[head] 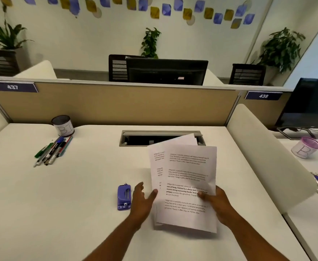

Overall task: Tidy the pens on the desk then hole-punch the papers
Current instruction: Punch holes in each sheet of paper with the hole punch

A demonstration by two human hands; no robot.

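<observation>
Papers (187, 183), a few printed sheets fanned unevenly, are held raised over the tabletop's near-right part, their top edges reaching toward the cable hatch (161, 138) at the back edge. The right hand (215, 201) pinches the stack's right edge, thumb on the printed face, so it carries the weight. The left hand (142, 199) lies with fingers fairly straight against the left edge, thumb touching the sheet; I judge it is nudging the loose sheets square, since a fanned stack would punch with misaligned holes. Just left of that hand, the purple hole punch (124, 197) lies flat on the tabletop, near enough to reach without setting the sheets down. Pens (53, 150) lie in a loose bundle toward the far-left corner, beside the pen cup (63, 125) rather than inside it, so by my reading the tidying step is not yet finished. A beige partition (113, 104) borders the back edge.
</observation>
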